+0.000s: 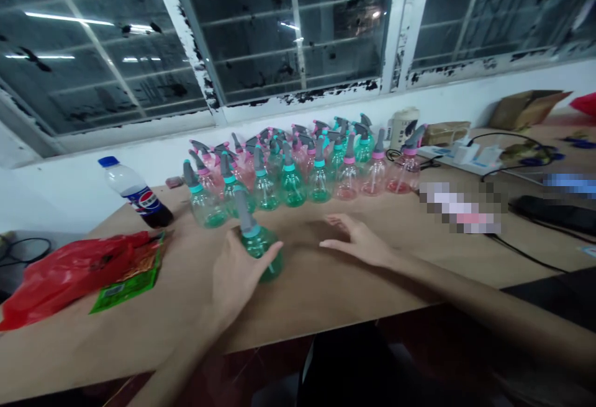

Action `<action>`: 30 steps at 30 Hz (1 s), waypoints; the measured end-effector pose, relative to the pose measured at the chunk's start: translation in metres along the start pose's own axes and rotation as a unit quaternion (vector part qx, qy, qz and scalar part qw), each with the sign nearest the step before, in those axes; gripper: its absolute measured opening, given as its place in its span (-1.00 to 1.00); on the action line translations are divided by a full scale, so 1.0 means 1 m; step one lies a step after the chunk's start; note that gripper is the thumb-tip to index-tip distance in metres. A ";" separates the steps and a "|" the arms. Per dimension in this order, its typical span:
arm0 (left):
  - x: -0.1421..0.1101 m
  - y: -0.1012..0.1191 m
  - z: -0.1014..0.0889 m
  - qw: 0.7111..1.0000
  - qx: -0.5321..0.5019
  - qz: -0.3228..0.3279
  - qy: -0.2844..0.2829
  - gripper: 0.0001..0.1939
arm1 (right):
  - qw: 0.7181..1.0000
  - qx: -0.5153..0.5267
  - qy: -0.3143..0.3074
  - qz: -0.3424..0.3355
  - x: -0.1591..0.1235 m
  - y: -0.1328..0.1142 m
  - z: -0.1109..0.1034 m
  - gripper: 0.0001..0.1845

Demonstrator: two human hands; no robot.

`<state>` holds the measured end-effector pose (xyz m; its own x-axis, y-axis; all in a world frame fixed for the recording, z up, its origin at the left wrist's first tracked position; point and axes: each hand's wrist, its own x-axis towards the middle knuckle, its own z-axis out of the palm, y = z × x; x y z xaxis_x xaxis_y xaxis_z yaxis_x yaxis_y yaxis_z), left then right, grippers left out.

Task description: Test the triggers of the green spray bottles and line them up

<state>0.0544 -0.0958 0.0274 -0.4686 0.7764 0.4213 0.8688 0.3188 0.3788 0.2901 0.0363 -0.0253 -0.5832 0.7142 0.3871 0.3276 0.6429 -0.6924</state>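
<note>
My left hand (242, 270) is wrapped around a green spray bottle (261, 242) with a grey trigger head and a teal collar, near the front of the table. To its right, my right hand (356, 241) is held apart from the bottle, its thumb and fingers spread with nothing between them. Behind both hands stand several rows of clear green and pink spray bottles (292, 185), upright and close together along the wall. A pink spray bottle (404, 171) marks the right end of the front row.
A cola bottle (142, 196) stands at the left, behind a red plastic bag (79, 270) and a green packet (128, 286). On the right are a white power strip (459, 156), cables, a dark phone-like object (552, 213) and an open cardboard box (526, 109). The brown table (316, 308) ends in front of me.
</note>
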 end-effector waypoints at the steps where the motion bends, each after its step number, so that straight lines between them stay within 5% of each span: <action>1: -0.003 0.019 0.009 1.000 -0.003 0.013 -0.020 -0.28 | 1.000 0.024 -0.003 -0.009 -0.002 -0.010 -0.003 -0.29; 7: -0.017 0.108 0.053 0.987 -0.030 0.141 -0.069 -0.43 | 0.990 0.116 0.083 -0.008 -0.006 -0.034 -0.034 -0.14; 10: -0.023 0.131 0.066 0.975 -0.084 0.188 -0.083 -0.48 | 0.984 0.123 0.125 -0.013 -0.006 -0.030 -0.045 -0.16; 14: -0.029 0.147 0.074 0.950 -0.155 0.250 -0.103 -0.43 | 0.980 0.106 0.166 -0.002 -0.006 -0.031 -0.055 -0.42; 18: -0.036 0.152 0.079 0.931 -0.192 0.280 -0.135 -0.43 | 0.975 0.100 0.200 0.013 -0.006 -0.032 -0.058 -0.60; 25: -0.042 0.128 0.085 0.908 -0.199 0.333 -0.160 -0.22 | 0.974 0.165 0.150 0.020 -0.009 -0.025 -0.062 -0.65; 30: -0.031 0.099 0.083 0.886 -0.220 0.346 -0.215 -0.42 | 0.981 0.145 0.119 0.051 -0.008 -0.026 -0.064 -0.63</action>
<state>0.1681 -0.0430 -0.0169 0.3390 0.8683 0.3621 0.7337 -0.4850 0.4760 0.3335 0.0317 0.0284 -0.3566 0.8374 0.4143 0.1306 0.4838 -0.8654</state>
